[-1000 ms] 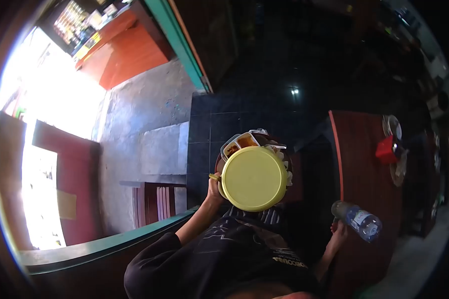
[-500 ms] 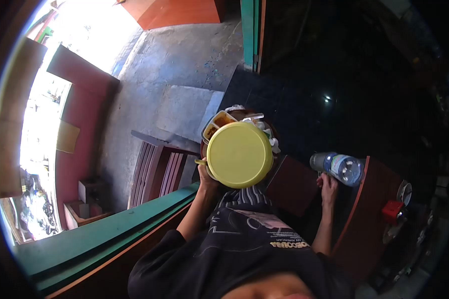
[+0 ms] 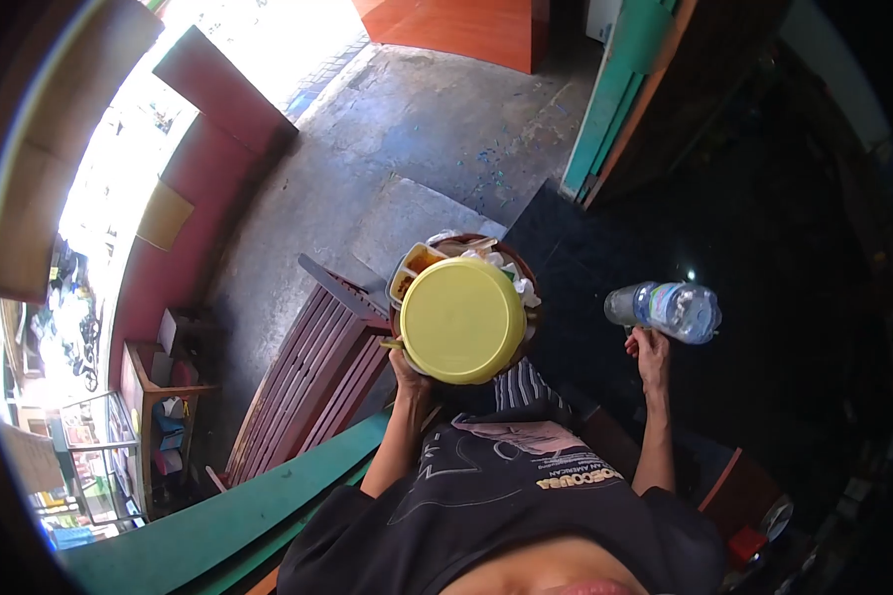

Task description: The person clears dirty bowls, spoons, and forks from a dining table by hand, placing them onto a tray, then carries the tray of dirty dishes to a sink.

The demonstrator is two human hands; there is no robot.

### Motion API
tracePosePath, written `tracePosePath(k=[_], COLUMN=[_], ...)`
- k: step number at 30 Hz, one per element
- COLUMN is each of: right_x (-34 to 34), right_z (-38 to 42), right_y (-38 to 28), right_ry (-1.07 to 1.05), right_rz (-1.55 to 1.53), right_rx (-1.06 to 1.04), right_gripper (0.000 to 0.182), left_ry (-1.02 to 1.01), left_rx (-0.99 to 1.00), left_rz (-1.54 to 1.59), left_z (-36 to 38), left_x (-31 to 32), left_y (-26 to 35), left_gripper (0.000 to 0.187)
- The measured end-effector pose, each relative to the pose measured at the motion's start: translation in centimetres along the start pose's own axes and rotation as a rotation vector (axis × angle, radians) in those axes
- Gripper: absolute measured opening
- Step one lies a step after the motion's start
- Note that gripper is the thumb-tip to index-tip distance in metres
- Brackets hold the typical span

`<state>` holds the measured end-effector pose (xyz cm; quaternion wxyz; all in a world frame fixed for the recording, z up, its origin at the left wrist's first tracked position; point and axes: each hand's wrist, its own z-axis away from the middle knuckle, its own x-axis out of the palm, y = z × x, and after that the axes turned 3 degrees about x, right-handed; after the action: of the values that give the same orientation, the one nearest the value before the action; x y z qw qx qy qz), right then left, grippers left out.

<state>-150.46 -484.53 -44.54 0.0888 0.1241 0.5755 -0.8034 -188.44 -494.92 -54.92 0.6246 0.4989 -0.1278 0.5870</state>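
A round yellow plastic tub, its flat face up, lies over a dark brown round bin filled with crumpled wrappers. My left hand is closed at their near left edge, by a small yellow handle; its fingers are partly hidden underneath. A compartment food tray with orange-brown food remains sticks out at the bin's far left rim, and crumpled white tissue shows on its right. Out to the right, my right hand is closed on clear plastic bottles, lying sideways above the fingers.
A slatted brown bench is on the left, beside a green door frame or rail. Ahead, a green doorpost separates the concrete floor from a dark tiled floor. A red-brown furniture corner sits at lower right.
My view has turned and moved forward through the doorway; the bench and doorpost look closer. Both hands keep their loads, and the brown furniture on the right has dropped back from the bottles.
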Motion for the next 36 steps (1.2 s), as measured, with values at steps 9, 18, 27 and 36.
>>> tracePosePath(k=[9,18,27,36], right_x=[7.0,17.0,24.3,29.1], right_z=[-18.2,-35.4,-48.4,-65.3], right_y=[-2.9,-11.0,-13.3,-16.5], right_ry=[-0.155,-0.307,-0.282,-0.238], right_rz=[0.268,0.156,0.178,0.110], right_rx=[-0.089,-0.062,-0.003,0.053], right_gripper=[0.025,0.023,0.023,0.019], left_ry=[0.098,0.188,0.162,0.203], left_rx=[0.129,0.171,0.101,0.159], left_rz=[0.095,0.016,0.056,-0.004], left_z=[-10.2,-24.9,-41.4,-59.9], left_x=[6.3,14.2,20.7,24.9], left_y=[1.1,3.8,8.6,4.5], left_gripper=[0.034,0.034,0.025,0.012])
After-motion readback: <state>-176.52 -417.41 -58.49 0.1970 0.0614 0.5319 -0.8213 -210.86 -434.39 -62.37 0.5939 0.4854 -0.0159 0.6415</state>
